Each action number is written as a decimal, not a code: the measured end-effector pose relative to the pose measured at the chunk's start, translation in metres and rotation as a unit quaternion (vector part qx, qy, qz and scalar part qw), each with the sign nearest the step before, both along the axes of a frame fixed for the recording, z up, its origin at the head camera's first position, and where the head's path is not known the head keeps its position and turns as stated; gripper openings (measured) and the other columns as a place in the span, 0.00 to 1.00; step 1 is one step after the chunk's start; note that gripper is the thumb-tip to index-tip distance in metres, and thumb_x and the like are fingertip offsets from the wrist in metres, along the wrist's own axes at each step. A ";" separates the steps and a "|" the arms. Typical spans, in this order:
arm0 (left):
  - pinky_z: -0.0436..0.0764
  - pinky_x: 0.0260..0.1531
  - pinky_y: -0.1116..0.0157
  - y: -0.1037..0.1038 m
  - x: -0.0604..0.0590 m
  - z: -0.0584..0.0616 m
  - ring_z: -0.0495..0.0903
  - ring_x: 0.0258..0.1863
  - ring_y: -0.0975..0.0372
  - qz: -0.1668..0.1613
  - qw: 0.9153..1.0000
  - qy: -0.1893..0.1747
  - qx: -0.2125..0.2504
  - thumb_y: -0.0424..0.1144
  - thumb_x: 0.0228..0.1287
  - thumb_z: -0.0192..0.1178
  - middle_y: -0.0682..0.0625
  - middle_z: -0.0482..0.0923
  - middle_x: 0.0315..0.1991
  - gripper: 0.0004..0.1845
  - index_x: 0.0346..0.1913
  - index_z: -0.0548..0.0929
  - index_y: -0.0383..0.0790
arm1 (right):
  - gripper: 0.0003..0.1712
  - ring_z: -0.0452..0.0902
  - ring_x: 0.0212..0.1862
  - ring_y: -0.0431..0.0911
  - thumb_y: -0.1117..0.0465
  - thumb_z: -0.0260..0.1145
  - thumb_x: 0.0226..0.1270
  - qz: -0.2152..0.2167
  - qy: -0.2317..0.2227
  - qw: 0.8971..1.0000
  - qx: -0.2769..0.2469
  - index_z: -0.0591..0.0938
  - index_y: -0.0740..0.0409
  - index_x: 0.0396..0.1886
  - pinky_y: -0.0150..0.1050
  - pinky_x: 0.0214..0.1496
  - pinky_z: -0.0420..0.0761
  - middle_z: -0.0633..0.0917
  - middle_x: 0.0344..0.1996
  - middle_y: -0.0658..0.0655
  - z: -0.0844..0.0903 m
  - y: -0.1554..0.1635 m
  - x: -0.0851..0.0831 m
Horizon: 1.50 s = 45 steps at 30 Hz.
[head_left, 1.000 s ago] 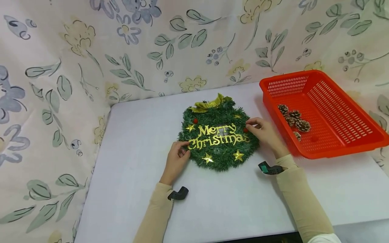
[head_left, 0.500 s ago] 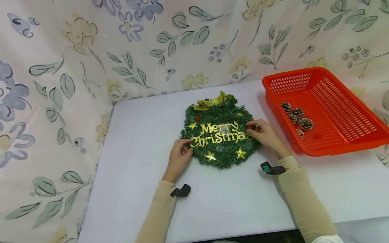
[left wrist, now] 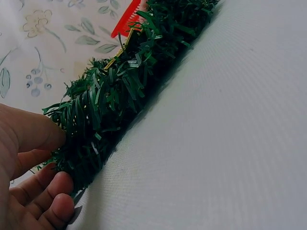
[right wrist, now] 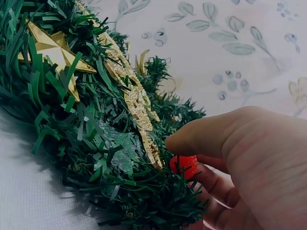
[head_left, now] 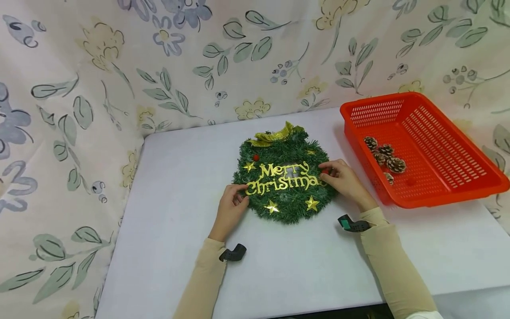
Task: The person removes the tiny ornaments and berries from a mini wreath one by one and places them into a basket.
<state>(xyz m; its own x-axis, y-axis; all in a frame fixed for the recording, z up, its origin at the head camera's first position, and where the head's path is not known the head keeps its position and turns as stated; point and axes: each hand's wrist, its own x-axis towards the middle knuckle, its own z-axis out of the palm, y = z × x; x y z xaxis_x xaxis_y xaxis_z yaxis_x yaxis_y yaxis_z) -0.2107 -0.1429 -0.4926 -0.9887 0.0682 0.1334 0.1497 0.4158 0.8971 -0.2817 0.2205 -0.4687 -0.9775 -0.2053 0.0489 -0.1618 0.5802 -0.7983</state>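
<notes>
A round green Christmas wreath (head_left: 288, 215) lies on the white table, with a gold "Merry Christmas" sign (head_left: 279, 181) across its middle. Gold stars (head_left: 312, 204) and a gold bow (head_left: 279, 134) decorate it. My left hand (head_left: 230, 208) grips the wreath's left edge by the sign's end, thumb sunk in the greenery. On the opposite side, my right hand (head_left: 347, 180) holds the right edge with thumb and fingers around a red ball (right wrist: 184, 166). Its thumb hovers at or touches the sign's right end; the exact contact is hidden by greenery.
To the right stands a red plastic basket (head_left: 430, 201) with several pine cones (head_left: 396, 165) inside. A floral curtain (head_left: 223, 88) hangs behind the table (head_left: 179, 177) and along its left side. Each wrist wears a black device (head_left: 233, 253).
My right hand has shifted slightly down and left along the wreath's right edge. The left hand keeps its place. The camera view has swayed a little.
</notes>
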 end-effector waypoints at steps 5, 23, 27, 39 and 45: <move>0.68 0.33 0.70 0.000 0.000 -0.002 0.69 0.34 0.61 -0.001 1.000 0.005 0.000 0.32 0.71 0.61 0.43 0.75 0.53 0.17 0.61 0.81 0.44 | 0.17 0.69 0.38 0.45 0.63 0.67 0.71 -0.004 -0.001 1.000 0.005 0.83 0.61 0.58 0.33 0.39 0.71 0.75 0.44 0.61 -0.001 0.000 0.000; 0.67 0.32 0.71 0.002 0.003 0.004 0.69 0.34 0.58 0.001 1.000 0.000 0.001 0.31 0.71 0.60 0.38 0.74 0.54 0.18 0.62 0.80 0.38 | 0.16 0.69 0.40 0.45 0.61 0.67 0.71 0.009 -0.007 1.000 -0.008 0.84 0.61 0.56 0.30 0.40 0.70 0.75 0.42 0.60 0.001 0.001 0.002; 0.68 0.32 0.70 -0.001 0.003 -0.001 0.70 0.33 0.60 0.004 1.000 0.002 -0.001 0.32 0.71 0.61 0.44 0.74 0.52 0.18 0.61 0.81 0.44 | 0.15 0.70 0.39 0.41 0.63 0.66 0.71 0.006 0.005 1.000 -0.010 0.84 0.61 0.56 0.29 0.40 0.71 0.77 0.43 0.60 0.001 0.000 0.002; 0.68 0.32 0.70 0.000 0.002 -0.003 0.69 0.33 0.60 0.002 1.000 -0.006 0.001 0.32 0.71 0.62 0.44 0.74 0.53 0.18 0.61 0.81 0.43 | 0.15 0.71 0.41 0.43 0.60 0.67 0.72 0.010 0.004 1.000 0.011 0.85 0.62 0.54 0.31 0.42 0.72 0.79 0.44 0.60 0.002 0.000 0.005; 0.66 0.33 0.71 0.003 -0.001 -0.001 0.69 0.34 0.57 0.010 1.000 -0.015 -0.013 0.28 0.71 0.60 0.37 0.73 0.55 0.18 0.62 0.79 0.35 | 0.17 0.70 0.41 0.47 0.62 0.65 0.73 0.025 0.016 0.999 0.033 0.84 0.65 0.56 0.33 0.41 0.70 0.78 0.43 0.62 0.002 0.000 0.004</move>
